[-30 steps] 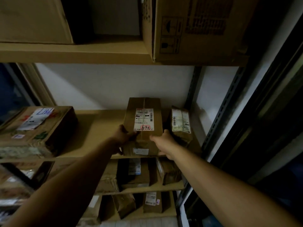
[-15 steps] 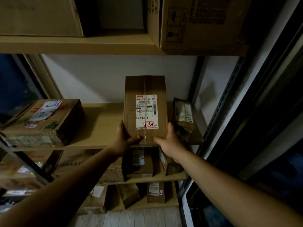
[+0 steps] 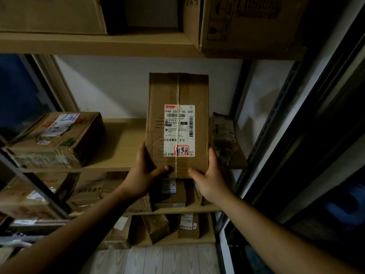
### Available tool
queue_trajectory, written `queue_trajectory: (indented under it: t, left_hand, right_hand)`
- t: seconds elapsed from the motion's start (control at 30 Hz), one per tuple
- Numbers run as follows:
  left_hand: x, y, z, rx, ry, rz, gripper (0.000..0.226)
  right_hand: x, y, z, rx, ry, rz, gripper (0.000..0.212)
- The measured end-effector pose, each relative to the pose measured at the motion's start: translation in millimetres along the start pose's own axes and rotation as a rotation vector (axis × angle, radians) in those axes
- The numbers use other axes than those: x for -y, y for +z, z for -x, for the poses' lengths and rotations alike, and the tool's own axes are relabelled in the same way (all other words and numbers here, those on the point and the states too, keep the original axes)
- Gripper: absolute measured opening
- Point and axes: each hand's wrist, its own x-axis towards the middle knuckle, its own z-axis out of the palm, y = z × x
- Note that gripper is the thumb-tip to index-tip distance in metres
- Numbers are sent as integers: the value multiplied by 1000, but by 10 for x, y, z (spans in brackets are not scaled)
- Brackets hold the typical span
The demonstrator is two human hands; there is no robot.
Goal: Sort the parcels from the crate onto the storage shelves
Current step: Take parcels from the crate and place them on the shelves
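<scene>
A: Dim storeroom, white wall (image 3: 118,86) behind open storage shelves (image 3: 98,44), pale plank floor (image 3: 158,258) below. Biggest thing up there?

B: Large carton (image 3: 246,26) on the top board, right side, overhanging the edge. Next in size, a flat taped carton (image 3: 59,139) at the left of the middle shelf (image 3: 122,147).

A: And the one in hand?

B: Tall brown parcel (image 3: 156,107), held upright in front of the middle shelf, between that flat carton and a small crumpled parcel (image 3: 223,133) at the right end. Hard to tell whether touching the board; bottom edge overlapping the shelf's front lip from this angle. No crate in view.

A: Grip?

B: Left hand (image 3: 144,175) clasping the lower left corner, thumb across the front, fingers hidden behind. Right hand (image 3: 209,178) mirrored on the lower right corner. Both curled round the cardboard.

A: Step?

B: Looks like placing. Shipping label (image 3: 179,130) facing out, red stamp (image 3: 181,150) at its foot, gap on the board not yet filled.

A: Next move?

B: Probably push forward and lower onto the bare board, keeping clear of the small parcel, then loosen both hands. Tall and narrow, so likely to topple if released early.
</scene>
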Motion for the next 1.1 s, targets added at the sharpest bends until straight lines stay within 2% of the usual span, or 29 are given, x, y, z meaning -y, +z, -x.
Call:
queue_trajectory:
  t: [0.17,0.27,0.37,0.63,0.83,1.1]
  left_hand:
    - [-56,21,-3,-21,2,8,84]
    - [-73,5,2,-41,-13,4,93]
    - [-59,-14,60,-94,-48,31,97]
    - [-73,-94,460,-295,-90,56,86]
    - [-125,-484,1023,-423,-91,64,90]
    - [-192,-1415,2125,-561,-113,25,83]
  right_hand:
    - [26,-12,-28,7,-3,8,85]
    - [51,-28,-48,43,3,20,86]
    - [87,-43,-77,108,4,37,88]
    - [151,213,-60,276,-12,59,88]
    - [295,705,222,394,-54,60,88]
    - [523,1888,865,520,-84,49,89]
